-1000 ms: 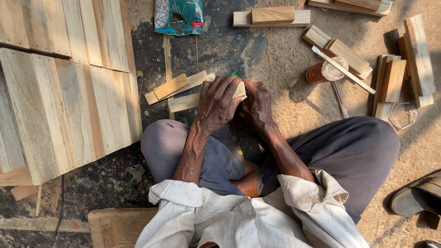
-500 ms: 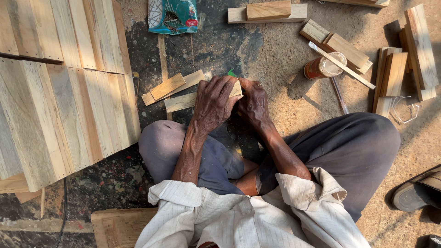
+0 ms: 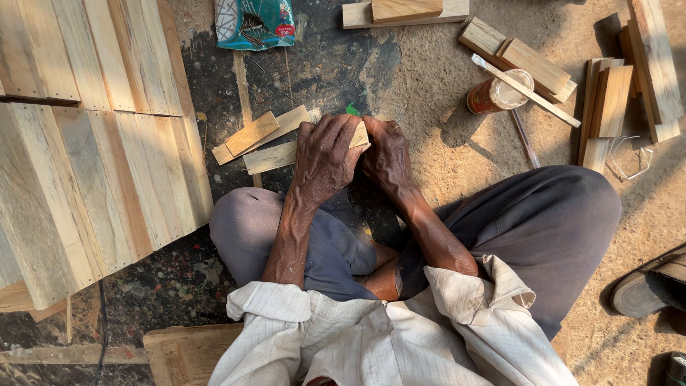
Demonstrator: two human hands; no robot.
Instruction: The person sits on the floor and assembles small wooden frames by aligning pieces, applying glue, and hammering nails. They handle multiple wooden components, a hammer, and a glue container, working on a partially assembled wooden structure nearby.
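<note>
I sit cross-legged on the ground. My left hand (image 3: pixel 325 157) lies over a long pale wood strip (image 3: pixel 268 157), gripping its right end. My right hand (image 3: pixel 388 157) closes on the same end from the right, where a small corner of the wood (image 3: pixel 361 134) shows between the hands. A bit of green (image 3: pixel 352 110) peeks out just above my fingers. Two shorter wood pieces (image 3: pixel 254 134) lie side by side just left of my hands.
A large stack of planks (image 3: pixel 93 157) fills the left. A teal packet of nails (image 3: pixel 255 23) lies at the top. A small tin (image 3: pixel 489 96) with a stick (image 3: pixel 529 91) across it and more wood offcuts (image 3: pixel 607 100) sit to the right. A shoe (image 3: pixel 650 289) rests at right.
My hands and the strip stay pressed together in about the same spot; the view has shifted slightly. No grip has changed.
</note>
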